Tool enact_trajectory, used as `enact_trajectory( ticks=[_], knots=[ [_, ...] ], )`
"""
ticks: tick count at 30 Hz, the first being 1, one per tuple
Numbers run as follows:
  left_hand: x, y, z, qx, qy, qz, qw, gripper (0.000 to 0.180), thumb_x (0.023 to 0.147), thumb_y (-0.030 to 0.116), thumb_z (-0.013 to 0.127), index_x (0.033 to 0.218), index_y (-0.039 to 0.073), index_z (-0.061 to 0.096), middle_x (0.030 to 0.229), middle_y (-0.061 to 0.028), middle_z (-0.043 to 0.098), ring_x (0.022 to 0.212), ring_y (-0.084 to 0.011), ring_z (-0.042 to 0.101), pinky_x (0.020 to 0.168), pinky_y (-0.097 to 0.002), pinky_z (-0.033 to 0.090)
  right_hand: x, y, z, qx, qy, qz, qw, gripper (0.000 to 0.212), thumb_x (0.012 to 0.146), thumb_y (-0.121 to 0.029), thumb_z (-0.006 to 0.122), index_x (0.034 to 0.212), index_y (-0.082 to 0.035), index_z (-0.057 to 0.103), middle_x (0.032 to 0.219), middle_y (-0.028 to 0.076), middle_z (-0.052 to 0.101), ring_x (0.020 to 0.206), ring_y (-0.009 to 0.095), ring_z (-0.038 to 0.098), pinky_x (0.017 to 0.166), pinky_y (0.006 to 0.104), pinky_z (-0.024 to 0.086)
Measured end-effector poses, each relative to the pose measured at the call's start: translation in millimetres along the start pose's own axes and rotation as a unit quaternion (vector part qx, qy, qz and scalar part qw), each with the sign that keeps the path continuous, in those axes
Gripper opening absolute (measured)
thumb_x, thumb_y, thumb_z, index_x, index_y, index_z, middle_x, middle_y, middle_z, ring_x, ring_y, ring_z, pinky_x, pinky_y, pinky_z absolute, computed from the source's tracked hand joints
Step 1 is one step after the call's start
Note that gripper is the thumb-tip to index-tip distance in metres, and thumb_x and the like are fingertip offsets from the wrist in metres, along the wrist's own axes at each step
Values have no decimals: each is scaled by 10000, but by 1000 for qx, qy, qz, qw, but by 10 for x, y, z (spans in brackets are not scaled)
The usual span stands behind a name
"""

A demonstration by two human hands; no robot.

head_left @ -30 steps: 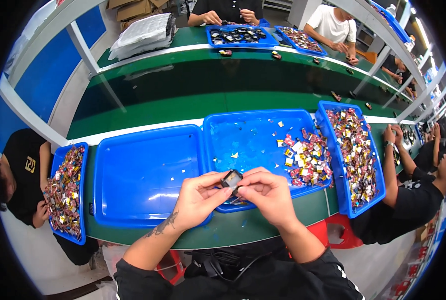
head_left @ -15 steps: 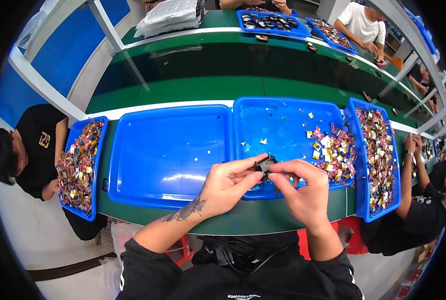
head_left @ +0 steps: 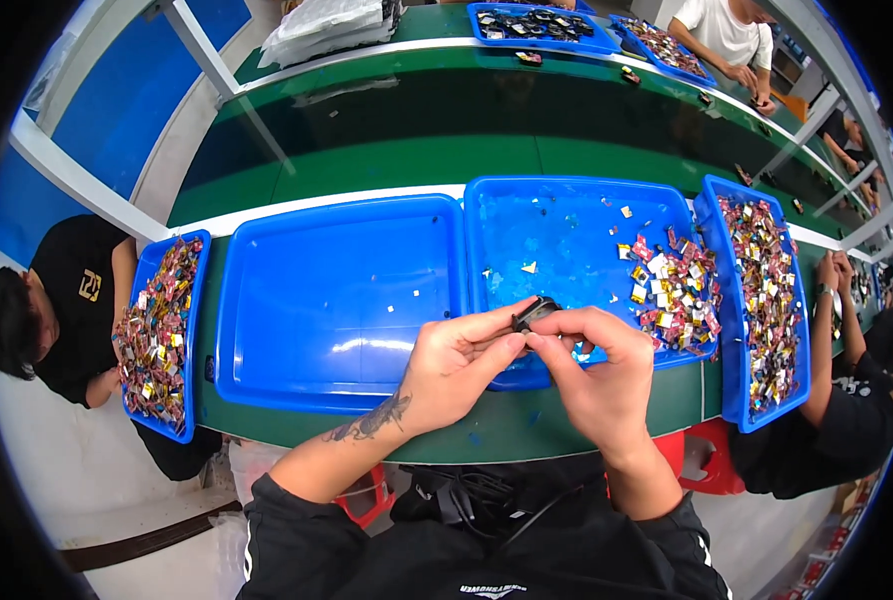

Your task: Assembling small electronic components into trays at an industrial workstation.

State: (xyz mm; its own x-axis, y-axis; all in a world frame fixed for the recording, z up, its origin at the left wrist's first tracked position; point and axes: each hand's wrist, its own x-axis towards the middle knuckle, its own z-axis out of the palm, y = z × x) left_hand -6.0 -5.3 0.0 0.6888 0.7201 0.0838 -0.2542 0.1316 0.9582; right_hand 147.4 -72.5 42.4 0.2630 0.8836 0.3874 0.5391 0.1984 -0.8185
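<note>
- Four shallow blue plastic trays along the near edge of the green bench: a narrow one at far left [head_left: 166, 345], a wide bare one [head_left: 336, 300], a wide one with a heap at its right end [head_left: 566, 235], and a narrow full one at right [head_left: 756, 300].
- Two more blue plastic trays on the far bench [head_left: 536, 25] [head_left: 666, 45].
- One small black part [head_left: 534, 313], pinched between two hands: left hand [head_left: 456, 365], right hand [head_left: 601, 380].
- One stack of white bags [head_left: 331, 25].
- Small colourful pieces: too many to count.
</note>
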Motion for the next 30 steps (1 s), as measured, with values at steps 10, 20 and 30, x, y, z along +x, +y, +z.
enact_trajectory(
  ticks=[10, 20, 30],
  knots=[
    [-12, 25, 31, 20, 6, -8, 1000, 366, 972, 21, 505, 1326, -76, 493, 1119, -119, 643, 963, -136, 603, 877, -276, 501, 20, 63, 2, -29, -8, -2, 1000, 116, 721, 0, 752, 785, -55, 672, 737, 52, 670, 600, 181, 592, 578, 296, 456],
    [-22, 4, 44, -29, -6, -22, 999, 361, 985, 43, 479, 1314, -108, 475, 1193, -173, 614, 1103, -226, 604, 961, -360, 504, 36, 25, -49, -93, 16, -50, 994, 222, 664, 14, 771, 738, -49, 572, 713, 52, 551, 673, 212, 548, 634, 327, 429],
    [-9, -56, 93, -137, 47, -51, 988, 342, 1000, 85, 466, 1291, -92, 498, 1191, -156, 616, 1080, -213, 619, 953, -338, 517, 32, 301, 47, 150, 5, 54, 987, 249, 772, 7, 713, 907, -17, 505, 871, 54, 529, 807, 146, 542, 758, 280, 458]
  ],
)
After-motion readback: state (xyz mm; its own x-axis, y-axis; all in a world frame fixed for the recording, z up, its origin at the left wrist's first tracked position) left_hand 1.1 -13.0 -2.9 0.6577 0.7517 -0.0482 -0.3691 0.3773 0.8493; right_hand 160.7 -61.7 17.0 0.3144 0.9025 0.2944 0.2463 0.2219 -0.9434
